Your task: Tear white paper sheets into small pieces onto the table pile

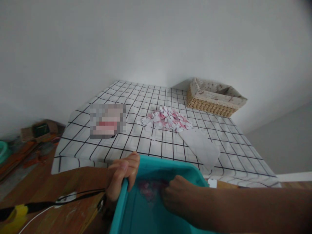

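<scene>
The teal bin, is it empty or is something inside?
Not empty: blurred pinkish scraps show inside the teal bin, beside the right hand.

At six o'clock in your view, the tub (141,216) is smooth teal plastic. Your torn-looking scraps (168,119) and sheet (203,148) are matt paper; the tablecloth (168,146) is matt, lightly creased cloth. At two, you have a rough woven wicker basket (209,107) with a printed cloth liner (215,93). At eight, the floor (70,217) looks like scuffed wood.
</scene>
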A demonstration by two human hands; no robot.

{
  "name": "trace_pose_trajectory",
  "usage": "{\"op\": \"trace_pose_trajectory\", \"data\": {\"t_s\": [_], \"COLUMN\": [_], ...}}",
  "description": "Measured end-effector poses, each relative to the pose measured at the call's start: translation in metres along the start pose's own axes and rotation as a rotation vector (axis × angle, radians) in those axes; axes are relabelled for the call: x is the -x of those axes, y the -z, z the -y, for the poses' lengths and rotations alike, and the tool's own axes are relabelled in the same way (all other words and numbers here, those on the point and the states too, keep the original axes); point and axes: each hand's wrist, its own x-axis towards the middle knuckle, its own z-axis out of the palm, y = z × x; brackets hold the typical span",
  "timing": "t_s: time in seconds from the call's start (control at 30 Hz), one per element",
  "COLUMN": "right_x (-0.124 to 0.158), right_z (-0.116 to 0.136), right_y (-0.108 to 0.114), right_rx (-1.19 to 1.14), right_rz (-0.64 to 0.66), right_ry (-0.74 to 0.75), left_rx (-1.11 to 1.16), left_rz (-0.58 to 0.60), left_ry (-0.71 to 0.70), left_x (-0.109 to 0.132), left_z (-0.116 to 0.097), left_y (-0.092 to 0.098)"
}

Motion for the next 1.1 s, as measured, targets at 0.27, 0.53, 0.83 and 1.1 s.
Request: {"op": "trace_pose_trajectory", "data": {"t_s": [0.27,0.53,0.83,1.1], "right_x": [0.003,0.022,0.035,0.032], "right_z": [-0.003,-0.038,-0.042,-0.029], "right_y": [0.002,0.03,0.035,0.02], "right_rx": [-0.284,-1.109,-1.432,-0.349], "right_rz": [-0.101,-0.087,-0.262,-0.099], "right_ry": [-0.118,-0.095,-0.052,0.015], "left_rx": [0.017,0.032,0.012,0.005], "left_rz": [0.013,0.066,0.07,0.043], "left_ry": [0.005,0.03,0.013,0.023], "left_x": [0.0,-0.004,-0.002,-0.002], "left_z": [-0.001,0.001,0.001,0.0], "left_y": [-0.001,0.002,0.004,0.003]}}
